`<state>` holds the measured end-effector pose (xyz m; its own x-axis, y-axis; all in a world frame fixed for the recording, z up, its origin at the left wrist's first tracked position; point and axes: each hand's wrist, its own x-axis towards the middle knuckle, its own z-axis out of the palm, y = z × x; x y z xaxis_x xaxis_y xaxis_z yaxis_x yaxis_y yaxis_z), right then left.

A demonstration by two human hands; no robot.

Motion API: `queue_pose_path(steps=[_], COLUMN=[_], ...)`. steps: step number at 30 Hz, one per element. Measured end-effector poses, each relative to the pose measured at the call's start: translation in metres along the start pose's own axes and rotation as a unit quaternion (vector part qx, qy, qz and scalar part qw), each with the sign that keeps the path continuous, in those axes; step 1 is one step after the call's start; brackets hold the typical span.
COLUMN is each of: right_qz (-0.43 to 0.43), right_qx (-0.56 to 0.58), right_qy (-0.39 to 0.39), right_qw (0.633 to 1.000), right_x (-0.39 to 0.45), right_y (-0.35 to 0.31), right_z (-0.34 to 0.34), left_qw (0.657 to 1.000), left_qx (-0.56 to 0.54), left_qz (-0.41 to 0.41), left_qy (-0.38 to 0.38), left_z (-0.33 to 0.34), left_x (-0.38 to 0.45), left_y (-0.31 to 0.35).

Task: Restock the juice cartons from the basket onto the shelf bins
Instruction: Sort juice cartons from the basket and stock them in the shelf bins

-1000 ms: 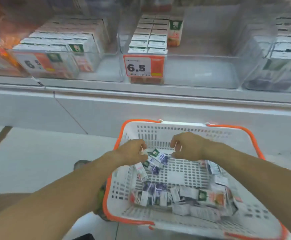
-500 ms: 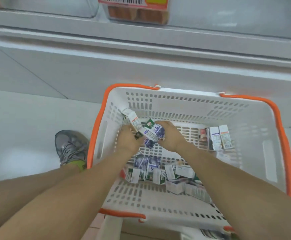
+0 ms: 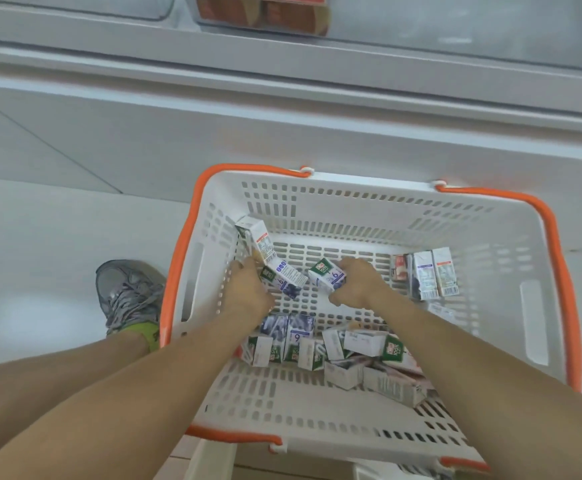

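Both hands are seen inside the white basket [image 3: 317, 202] with orange handles, and the task is judged to be at a pick-up step with much left to do. Two small cartons [image 3: 275, 268] are gripped together by the left hand [image 3: 248, 292], one angled up toward the basket's left wall; a single blueberry carton [image 3: 327, 277] is gripped by the right hand [image 3: 358, 282], fingers curled round it. A loose heap of cartons [image 3: 334, 351] is left on the basket floor nearer the person, and a small row of three [image 3: 424, 275] is stood against the far right side. None of the held cartons has yet been carried to the shelf, so most of the restocking appears undone. Only the lower edge of the shelf [image 3: 282, 64] is shown at the top, with a clear bin [image 3: 261, 15] in which orange packaging can be made out; how full the bins are cannot be told. The basket seems raised on something white, hardly seen. A pale floor [image 3: 40, 237] and a grey laced shoe [image 3: 126, 292] are seen to the left.
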<state>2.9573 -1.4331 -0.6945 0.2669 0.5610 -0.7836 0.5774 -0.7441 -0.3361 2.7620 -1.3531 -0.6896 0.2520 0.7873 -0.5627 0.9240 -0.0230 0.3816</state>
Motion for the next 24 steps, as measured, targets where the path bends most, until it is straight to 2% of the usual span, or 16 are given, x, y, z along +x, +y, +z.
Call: queue_pose_path(steps=[5, 7, 8, 12, 15, 18, 20, 22, 24], right_qz=[0.011, -0.024, -0.043, -0.116, -0.159, -0.2, -0.231, -0.27, -0.305], right_qx=[0.222, 0.237, 0.235, 0.19, 0.156, 0.209, 0.272, 0.302, 0.304], right_qy=[-0.094, -0.096, -0.092, -0.07, -0.022, 0.053, 0.076, 0.086, 0.104], right_qw=[0.971, 0.966, 0.967, 0.972, 0.975, 0.956, 0.931, 0.91, 0.896], right_x=[-0.037, -0.057, -0.068, -0.135, -0.189, -0.243, -0.273, -0.297, -0.313], right_y=[-0.007, -0.016, -0.021, -0.046, -0.06, -0.07, -0.077, -0.082, -0.085], right_z=[-0.043, -0.059, -0.069, -0.117, -0.152, -0.178, -0.191, -0.195, -0.194], left_qw=[0.999, 0.994, 0.984, 0.875, 0.823, 0.792, 0.796, 0.828, 0.843], left_qx=[-0.038, -0.076, -0.135, -0.364, -0.418, -0.46, -0.448, -0.405, -0.362], left_qz=[0.03, 0.017, 0.009, 0.017, 0.064, 0.066, 0.099, 0.149, 0.212], left_qy=[-0.019, -0.072, -0.116, -0.317, -0.379, -0.396, -0.395, -0.359, -0.336], left_z=[-0.036, -0.058, -0.071, -0.128, -0.161, -0.198, -0.224, -0.246, -0.26], left_x=[-0.019, -0.027, -0.03, -0.068, -0.087, -0.107, -0.129, -0.151, -0.172], left_y=[0.008, 0.022, 0.03, 0.071, 0.095, 0.123, 0.152, 0.176, 0.192])
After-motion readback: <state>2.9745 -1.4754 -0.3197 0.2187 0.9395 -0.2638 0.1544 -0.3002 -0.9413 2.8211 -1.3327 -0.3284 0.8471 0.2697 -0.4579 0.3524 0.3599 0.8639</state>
